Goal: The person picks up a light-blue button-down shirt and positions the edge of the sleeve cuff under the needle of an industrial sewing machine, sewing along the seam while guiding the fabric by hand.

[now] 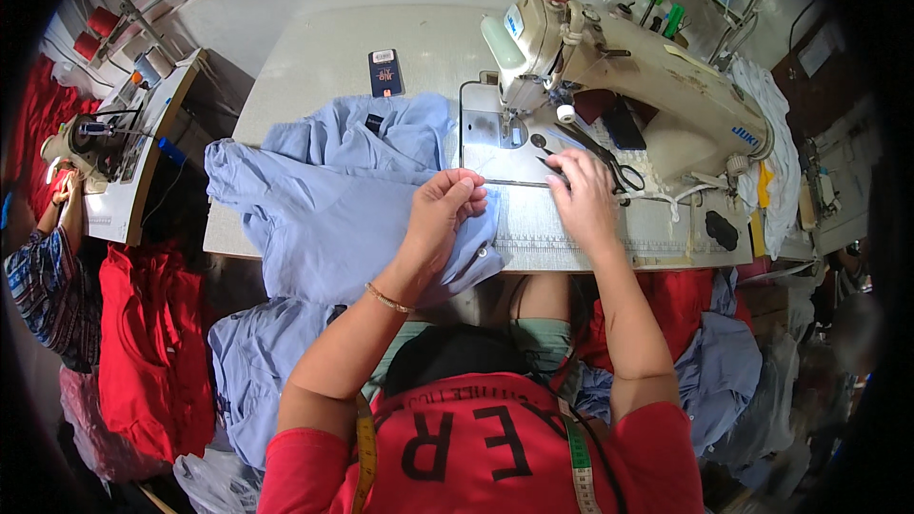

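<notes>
A light blue garment [324, 200] lies spread over the left part of the sewing table, its front edge hanging over. My left hand [445, 209] is above its right edge, thumb and forefinger pinched together; what they hold is too small to make out. To the right, my right hand [586, 192] is closed on a small dark pointed tool [546, 166], mostly covered by the fingers. Black-handled scissors [624, 174] lie just beyond this hand. The sewing machine [628, 57] stands behind, its lit needle area [512, 128] ahead of my hands.
A dark tag [385, 73] lies behind the garment. A dark phone-like object [624, 124] rests under the machine arm, and a black pad [721, 230] at the right edge. Red garments [157, 352] hang at left, where another person's arm [69, 214] reaches a second machine.
</notes>
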Available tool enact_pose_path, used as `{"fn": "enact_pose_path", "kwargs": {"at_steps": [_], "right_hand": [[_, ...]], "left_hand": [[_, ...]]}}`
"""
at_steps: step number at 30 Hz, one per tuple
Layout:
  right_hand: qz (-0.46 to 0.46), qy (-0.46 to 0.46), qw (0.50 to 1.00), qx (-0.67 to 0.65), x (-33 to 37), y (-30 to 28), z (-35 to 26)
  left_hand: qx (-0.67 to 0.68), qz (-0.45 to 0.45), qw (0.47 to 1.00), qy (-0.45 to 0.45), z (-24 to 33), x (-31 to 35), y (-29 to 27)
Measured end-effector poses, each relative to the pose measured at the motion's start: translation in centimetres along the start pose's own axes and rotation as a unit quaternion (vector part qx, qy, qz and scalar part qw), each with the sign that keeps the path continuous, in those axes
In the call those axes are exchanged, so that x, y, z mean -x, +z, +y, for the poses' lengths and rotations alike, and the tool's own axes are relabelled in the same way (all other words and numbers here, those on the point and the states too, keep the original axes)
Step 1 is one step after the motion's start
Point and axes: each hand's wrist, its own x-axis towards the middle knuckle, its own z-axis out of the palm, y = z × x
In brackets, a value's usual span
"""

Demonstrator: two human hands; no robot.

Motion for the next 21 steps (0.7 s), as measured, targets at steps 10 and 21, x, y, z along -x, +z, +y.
{"fn": "enact_pose_path", "kwargs": {"at_steps": [10,21], "right_hand": [[-0.206,0.134,0.927,-0.282,0.1,1.1,-5.9],[-0.226,0.139,0.711,-0.651,-0.1,1.0,-6.7]], "left_hand": [[0.041,0.020,0.999,-0.014,0.5,-0.3,-0.1],[-0.691,0.057,0.643,0.324,4.9,6.3,-0.9]]}}
